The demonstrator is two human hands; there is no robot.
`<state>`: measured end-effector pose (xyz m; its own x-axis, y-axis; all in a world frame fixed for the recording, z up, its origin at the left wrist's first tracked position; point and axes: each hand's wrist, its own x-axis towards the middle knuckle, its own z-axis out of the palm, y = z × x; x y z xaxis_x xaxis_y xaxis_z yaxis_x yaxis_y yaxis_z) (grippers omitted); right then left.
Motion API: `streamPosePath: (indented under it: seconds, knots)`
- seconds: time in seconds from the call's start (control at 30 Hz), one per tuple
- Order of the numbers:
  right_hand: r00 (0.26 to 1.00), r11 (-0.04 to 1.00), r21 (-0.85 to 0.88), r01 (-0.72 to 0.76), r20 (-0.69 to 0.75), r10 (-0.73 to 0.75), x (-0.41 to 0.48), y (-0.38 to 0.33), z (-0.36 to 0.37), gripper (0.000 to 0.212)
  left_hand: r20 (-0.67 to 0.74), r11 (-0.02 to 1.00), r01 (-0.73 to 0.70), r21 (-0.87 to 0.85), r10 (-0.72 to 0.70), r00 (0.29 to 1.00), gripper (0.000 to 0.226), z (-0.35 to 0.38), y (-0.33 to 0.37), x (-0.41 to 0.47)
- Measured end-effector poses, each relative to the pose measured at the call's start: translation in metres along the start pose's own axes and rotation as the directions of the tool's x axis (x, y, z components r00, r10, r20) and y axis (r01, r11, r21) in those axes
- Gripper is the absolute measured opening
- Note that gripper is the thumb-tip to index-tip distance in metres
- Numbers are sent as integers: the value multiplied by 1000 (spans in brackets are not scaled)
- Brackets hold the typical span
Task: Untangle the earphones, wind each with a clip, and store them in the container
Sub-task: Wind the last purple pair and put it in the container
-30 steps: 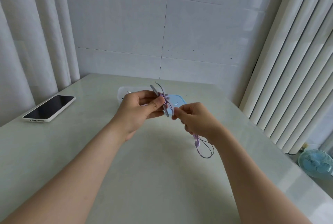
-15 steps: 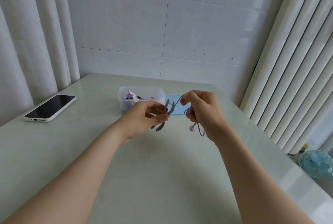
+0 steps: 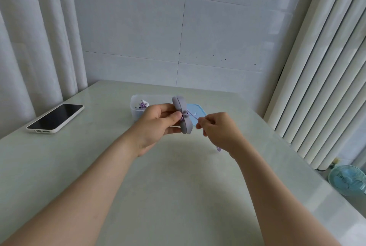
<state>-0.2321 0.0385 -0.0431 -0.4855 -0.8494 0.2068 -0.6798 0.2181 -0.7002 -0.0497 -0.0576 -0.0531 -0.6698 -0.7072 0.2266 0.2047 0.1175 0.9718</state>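
- Earphones cord, thin and purple, runs taut between your 2 hands above the middle of the surface.
- Your left hand has its grip clamped on the grey clip, thumb pressed at the narrow waist where the cord is wound.
- That clip stands roughly upright, its 2 rounded lobes showing above and below your thumb.
- Your right hand has its grip pinched together on the cord just to the right of the clip, thumb and forefinger closed on it.
- A short purple end of the cord shows below your right wrist; what it ends in is too small to tell.
- Behind your left hand sits the clear container, open, with some purple and white pieces in its left end.
- Just right of it a light blue lid lies flat on the surface, partly hidden by the clip.
- Well to the left a phone in a pale case lies face up.
- Off the surface at lower right stands a small blue fan.
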Motion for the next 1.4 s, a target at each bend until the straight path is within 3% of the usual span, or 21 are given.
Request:
streamPosePath:
  seconds: [0.13,0.23,0.37,0.43,0.53,0.63,0.73,0.83,0.93,1.07,1.17,1.23,1.3,1.4]
  knots:
    - [963,999,19,45,267,-48,-10,-10,7,40,-171,999,-40,-30,34,985,22,1,-2,4]
    - [907,992,123,24,415,-74,-17,-19,11,37,-231,975,28,-222,-81,970,28,8,-2,5]
    - [888,973,230,-13,450,-95,-19,-21,8,31,-249,786,2,-618,-199,948,29,12,4,9]
    - [904,963,266,-28,419,-90,-18,-19,3,25,-314,750,-45,-660,-220,924,26,8,6,13]
    - [936,971,233,-58,352,-29,-17,-18,-4,23,-486,874,-102,-475,-164,858,26,-1,5,16]
    - [977,978,192,-86,210,45,-15,-15,-6,18,-604,975,-133,-175,0,797,24,-9,-3,19]
    - [988,961,235,-147,73,133,-11,-13,-10,16,-624,989,-132,60,141,769,20,-8,-6,17]
    - [979,981,113,-157,-115,169,-10,-12,-10,21,-625,965,-139,220,249,739,15,-4,-5,13]
    - [967,985,47,-169,-183,175,-9,-10,-10,23,-623,917,-149,369,364,692,12,-4,-3,10]
    - [958,933,306,-191,-147,244,-5,-6,-14,8,-639,875,-108,473,424,642,16,-7,-2,6]
    - [936,940,311,-140,-270,228,-2,-1,-12,11,-623,789,1,615,486,613,14,-12,-9,9]
    - [922,949,306,-79,-338,186,0,1,-11,17,-579,691,76,719,534,616,15,-15,-13,9]
    - [920,953,304,-20,-368,137,2,4,-11,20,-502,532,154,833,608,615,16,-17,-17,9]
    - [928,999,48,9,-373,10,1,5,-9,26,-444,392,226,892,663,603,16,-18,-18,8]
